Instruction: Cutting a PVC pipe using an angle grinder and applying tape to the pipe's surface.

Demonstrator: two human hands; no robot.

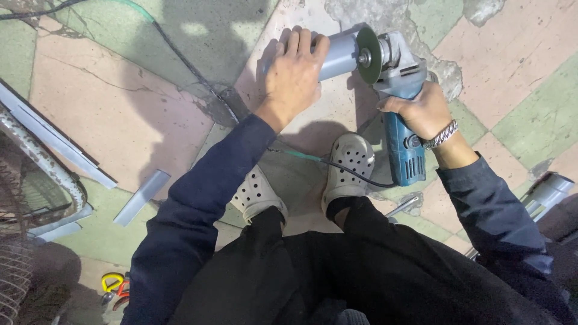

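Here, the person crouches over a cracked tiled floor (120,114), both feet in perforated white clogs (346,165) planted close under the work, seemingly to keep the body steady and near it.

The left hand (293,72) lies at about twelve o'clock in the view, palm down on a short grey pipe (337,55) that rests on the floor. Its fingers are pressed together and curled over the top of the pipe, pinning it, most likely so that it cannot roll or kick.

The right hand (421,111), at roughly one o'clock, is wrapped around the neck of a blue angle grinder (400,114), fingers closed tight about the body, with a metal chain bracelet at the wrist. The grinder's green disc (368,55) stands on edge, touching or just at the pipe's right end (whether it is actually biting into the plastic cannot be told). Holding the tool near its head probably gives firmer control of the disc.

The grinder's black cord (337,167) trails back between the feet. Flat grey strips (141,195) lie at nine o'clock beside a wire fan guard (27,198), another grey pipe (548,191) sits at four o'clock, and yellow-and-red handled tools (114,284) rest at seven o'clock.
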